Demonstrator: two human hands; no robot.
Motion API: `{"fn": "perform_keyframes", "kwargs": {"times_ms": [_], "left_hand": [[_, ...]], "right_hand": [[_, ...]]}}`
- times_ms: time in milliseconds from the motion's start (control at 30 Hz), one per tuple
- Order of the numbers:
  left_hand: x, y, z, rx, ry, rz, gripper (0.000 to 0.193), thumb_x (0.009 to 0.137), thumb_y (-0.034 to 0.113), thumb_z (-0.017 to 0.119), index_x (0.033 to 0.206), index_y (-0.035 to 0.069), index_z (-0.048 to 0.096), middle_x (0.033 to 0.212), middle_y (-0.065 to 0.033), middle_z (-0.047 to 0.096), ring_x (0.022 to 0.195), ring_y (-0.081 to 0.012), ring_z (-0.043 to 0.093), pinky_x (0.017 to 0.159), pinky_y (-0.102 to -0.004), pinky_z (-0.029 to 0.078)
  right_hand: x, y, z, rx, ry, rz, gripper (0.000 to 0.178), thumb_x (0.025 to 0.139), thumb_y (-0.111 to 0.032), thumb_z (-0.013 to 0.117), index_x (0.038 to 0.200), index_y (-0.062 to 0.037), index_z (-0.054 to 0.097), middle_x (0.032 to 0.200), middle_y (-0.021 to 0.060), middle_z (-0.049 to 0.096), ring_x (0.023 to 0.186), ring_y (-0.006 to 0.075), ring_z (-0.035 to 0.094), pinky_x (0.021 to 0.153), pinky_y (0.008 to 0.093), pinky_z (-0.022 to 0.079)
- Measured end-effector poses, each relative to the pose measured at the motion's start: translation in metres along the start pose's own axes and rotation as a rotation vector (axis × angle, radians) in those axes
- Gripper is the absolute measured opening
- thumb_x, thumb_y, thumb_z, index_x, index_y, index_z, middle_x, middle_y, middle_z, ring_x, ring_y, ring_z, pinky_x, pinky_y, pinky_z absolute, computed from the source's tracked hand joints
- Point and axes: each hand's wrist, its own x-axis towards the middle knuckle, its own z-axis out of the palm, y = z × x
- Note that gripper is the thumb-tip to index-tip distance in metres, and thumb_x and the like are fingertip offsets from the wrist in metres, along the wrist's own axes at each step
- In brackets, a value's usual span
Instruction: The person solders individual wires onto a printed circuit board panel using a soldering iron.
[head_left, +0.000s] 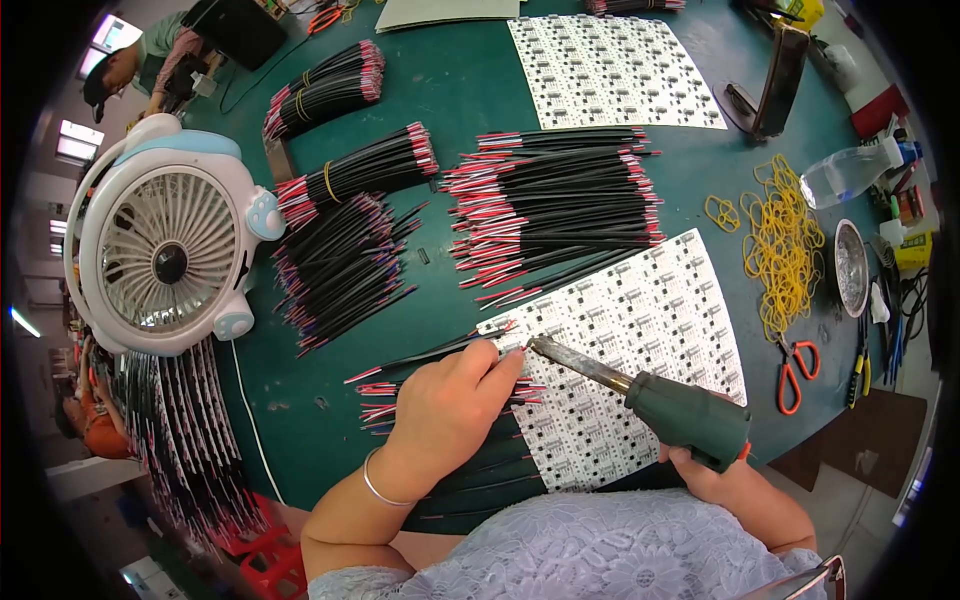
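Note:
My left hand (448, 408), with a bangle on its wrist, is closed in a pinch at the left edge of a white circuit board panel (640, 330). Its fingertips grip a thin wire, mostly hidden by the hand. My right hand (705, 478) is wrapped round the dark green handle of a soldering iron (690, 415). The iron's metal tip points left and reaches the board just beside my left fingertips. Black-sleeved wires with red and white ends (385, 405) lie under and around my left hand, several along the panel's edge.
Beyond the panel lies a wide stack of black wires (575, 195). Wire bundles (365, 165) and a white fan (165, 260) stand left. Yellow rubber bands (785, 240), orange-handled scissors (797, 375), a metal bowl (851, 268) and a plastic bottle (850, 172) are right. Another panel (615, 70) lies far back.

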Motion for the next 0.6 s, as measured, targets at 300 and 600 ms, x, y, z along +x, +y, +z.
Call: {"fn": "perform_keyframes", "kwargs": {"times_ms": [300,600], "left_hand": [[0.001,-0.001,0.001,0.010,0.005,0.004,0.025,0.069,0.004,0.067,0.094,0.009,0.068,0.076,-0.0029,0.050,0.058,-0.0184,0.054,0.048,-0.0304,0.044],[0.000,-0.003,0.001,0.010,0.004,-0.001,0.029,0.066,0.003,0.068,0.093,0.011,0.069,0.077,-0.0030,0.052,0.059,-0.0186,0.055,0.049,-0.0298,0.045]], "right_hand": [[0.002,-0.013,0.004,0.083,0.033,0.056,0.033,0.070,-0.008,0.073,0.102,-0.0063,0.065,0.104,0.0117,0.064,0.100,0.0284,0.061,0.088,0.0383,0.047],[0.003,-0.021,-0.008,-0.080,-0.054,-0.079,0.031,0.073,-0.009,0.070,0.103,-0.0043,0.065,0.102,0.0115,0.066,0.098,0.0303,0.061,0.088,0.0407,0.047]]}}
